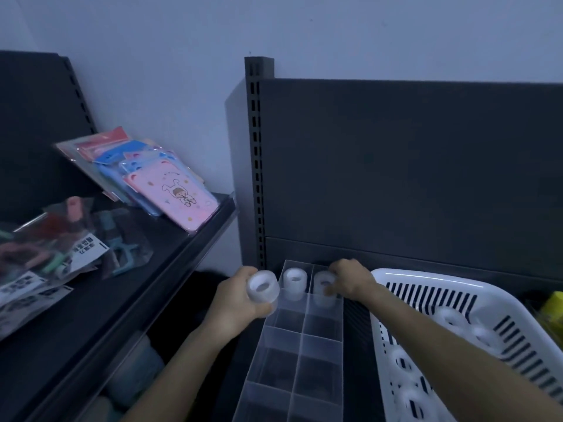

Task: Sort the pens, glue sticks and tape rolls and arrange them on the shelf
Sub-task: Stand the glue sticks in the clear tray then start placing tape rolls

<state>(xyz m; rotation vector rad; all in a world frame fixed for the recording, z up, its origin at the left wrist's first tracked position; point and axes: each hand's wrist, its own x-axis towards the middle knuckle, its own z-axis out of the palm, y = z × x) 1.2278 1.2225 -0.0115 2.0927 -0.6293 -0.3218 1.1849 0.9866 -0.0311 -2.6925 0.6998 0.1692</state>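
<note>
A clear acrylic organiser with two columns of compartments lies on the dark shelf. My left hand grips a clear tape roll just above the organiser's left edge. In the far left compartment stands another clear roll. My right hand holds a third roll at the far right compartment; whether that roll rests on the bottom I cannot tell. A white slotted basket to the right holds several more tape rolls.
A black slotted shelf upright and dark back panel rise behind the organiser. On the left shelf lie pink and blue packaged cases and bagged stationery. A yellow object sits at the right edge.
</note>
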